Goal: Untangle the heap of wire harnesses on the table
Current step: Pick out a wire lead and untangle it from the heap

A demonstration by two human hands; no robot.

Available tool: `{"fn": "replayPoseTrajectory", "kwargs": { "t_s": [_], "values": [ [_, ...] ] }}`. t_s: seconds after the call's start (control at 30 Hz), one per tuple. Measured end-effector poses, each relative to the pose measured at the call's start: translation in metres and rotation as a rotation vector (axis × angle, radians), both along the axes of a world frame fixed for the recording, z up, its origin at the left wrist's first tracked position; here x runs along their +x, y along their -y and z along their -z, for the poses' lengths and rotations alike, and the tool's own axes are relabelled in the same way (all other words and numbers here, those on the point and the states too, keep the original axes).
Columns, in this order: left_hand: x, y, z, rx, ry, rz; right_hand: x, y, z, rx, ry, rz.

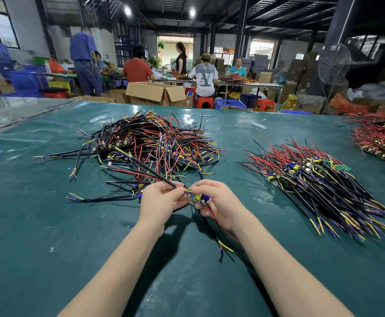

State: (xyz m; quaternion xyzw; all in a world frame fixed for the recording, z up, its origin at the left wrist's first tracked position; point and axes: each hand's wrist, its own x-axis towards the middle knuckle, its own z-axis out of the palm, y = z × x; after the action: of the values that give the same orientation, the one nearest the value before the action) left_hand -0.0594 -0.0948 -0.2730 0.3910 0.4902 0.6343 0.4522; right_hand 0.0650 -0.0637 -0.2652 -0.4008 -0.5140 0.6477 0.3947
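Pinching one harness point(197, 197) between left hand point(158, 202) and right hand point(219, 202).

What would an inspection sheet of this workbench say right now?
Surface: glossy teal table cover, wrinkled at the left.
Job's things: tangled heap of black, red and yellow wire harnesses; neat combed pile of harnesses on the right.
Clutter: small white scraps; red-wired stack at far right.
Hands: left hand and right hand both pinch one small-board harness.
Cables: its loose wires trail toward the person.
Surroundings: seated workers, open cardboard box, standing fan.
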Motion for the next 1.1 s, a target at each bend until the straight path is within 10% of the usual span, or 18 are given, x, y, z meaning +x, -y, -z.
{"fn": "replayPoseTrajectory", "kwargs": {
  "t_s": [0.63, 1.1],
  "values": [
    [-0.001, -0.003, 0.005, -0.106, -0.088, 0.043, -0.009, 0.007, 0.001, 0.290, 0.188, 0.047],
    [0.002, -0.001, 0.002, 0.169, 0.045, -0.021, -0.001, 0.006, -0.011, -0.033, -0.072, -0.075]
  ]
}}
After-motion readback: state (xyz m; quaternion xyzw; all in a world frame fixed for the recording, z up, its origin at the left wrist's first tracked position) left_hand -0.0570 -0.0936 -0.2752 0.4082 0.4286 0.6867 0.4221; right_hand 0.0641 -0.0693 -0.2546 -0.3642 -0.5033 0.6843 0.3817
